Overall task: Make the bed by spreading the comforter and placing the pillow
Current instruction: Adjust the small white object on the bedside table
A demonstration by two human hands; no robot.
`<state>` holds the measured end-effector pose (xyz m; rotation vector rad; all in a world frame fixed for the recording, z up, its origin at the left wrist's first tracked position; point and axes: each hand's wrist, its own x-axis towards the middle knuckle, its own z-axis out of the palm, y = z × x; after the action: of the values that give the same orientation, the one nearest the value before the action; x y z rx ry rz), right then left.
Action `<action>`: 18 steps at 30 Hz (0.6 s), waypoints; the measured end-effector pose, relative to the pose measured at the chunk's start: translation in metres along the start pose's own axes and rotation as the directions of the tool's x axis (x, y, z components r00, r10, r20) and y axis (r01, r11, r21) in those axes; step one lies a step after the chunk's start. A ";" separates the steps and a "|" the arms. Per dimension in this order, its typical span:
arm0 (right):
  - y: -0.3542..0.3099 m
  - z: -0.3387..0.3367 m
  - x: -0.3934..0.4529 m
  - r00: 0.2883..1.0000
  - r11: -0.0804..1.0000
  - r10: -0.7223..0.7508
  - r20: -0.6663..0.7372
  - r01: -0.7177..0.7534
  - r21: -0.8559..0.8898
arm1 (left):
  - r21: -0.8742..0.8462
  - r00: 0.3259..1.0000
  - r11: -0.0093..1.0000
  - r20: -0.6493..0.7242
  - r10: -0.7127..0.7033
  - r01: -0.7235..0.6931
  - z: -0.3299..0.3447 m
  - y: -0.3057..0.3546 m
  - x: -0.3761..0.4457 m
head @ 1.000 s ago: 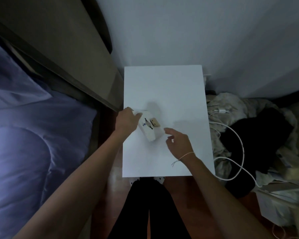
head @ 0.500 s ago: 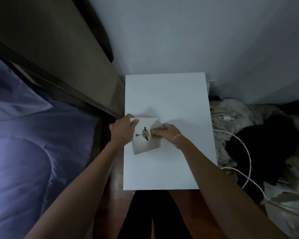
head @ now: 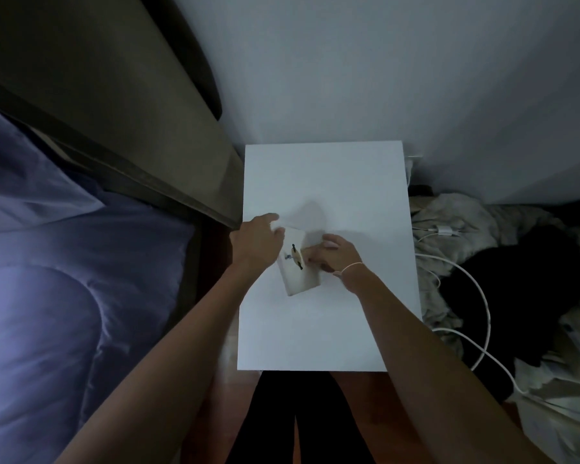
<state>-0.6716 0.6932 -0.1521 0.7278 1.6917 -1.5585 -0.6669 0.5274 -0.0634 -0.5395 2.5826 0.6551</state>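
Observation:
A small white box-like object (head: 300, 274) with a round tan piece and a dark stick on its face rests on the white bedside table (head: 329, 182). My left hand (head: 257, 237) grips its left edge. My right hand (head: 334, 256) pinches the tan piece from the right. To the left lies the bed with a blue-purple comforter (head: 47, 313) and a pillow (head: 21, 182) against the dark headboard (head: 108, 95).
The white wall (head: 382, 61) stands behind the table. On the floor to the right lies a heap of light and black clothes (head: 503, 269) with a white charging cable (head: 476, 296) looped over it. My dark-trousered legs (head: 295, 420) are below the table's near edge.
My right hand came in from the table's right and took hold of the tan piece. The white object has turned more upright between my hands.

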 end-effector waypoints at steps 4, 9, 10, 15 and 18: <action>-0.004 -0.033 0.001 0.994 0.915 0.112 -0.013 -0.098 0.392 | -0.294 0.995 0.956 0.089 0.034 -0.006 0.000 0.023 0.005; 0.012 -0.063 -0.026 0.998 0.998 -0.054 -0.017 0.053 -0.030 | -0.391 0.994 0.920 0.110 0.006 0.038 0.005 0.046 0.013; 0.016 -0.063 -0.031 0.994 0.989 -0.107 -0.006 0.106 -0.106 | -0.408 0.993 0.911 0.115 -0.014 0.060 0.006 0.049 0.014; 0.022 -0.041 -0.038 0.962 0.952 -0.243 -0.125 0.212 -0.219 | -0.508 0.983 0.843 0.138 -0.123 0.177 0.013 0.059 0.021; 0.017 -0.022 -0.041 0.930 0.971 -0.239 -0.279 0.221 -0.093 | -0.540 0.985 0.825 0.116 -0.126 0.169 0.014 0.061 0.019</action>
<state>-0.6370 0.7199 -0.1280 0.7783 2.0952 -1.6096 -0.7070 0.5794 -0.0617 -0.8627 2.2281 1.3466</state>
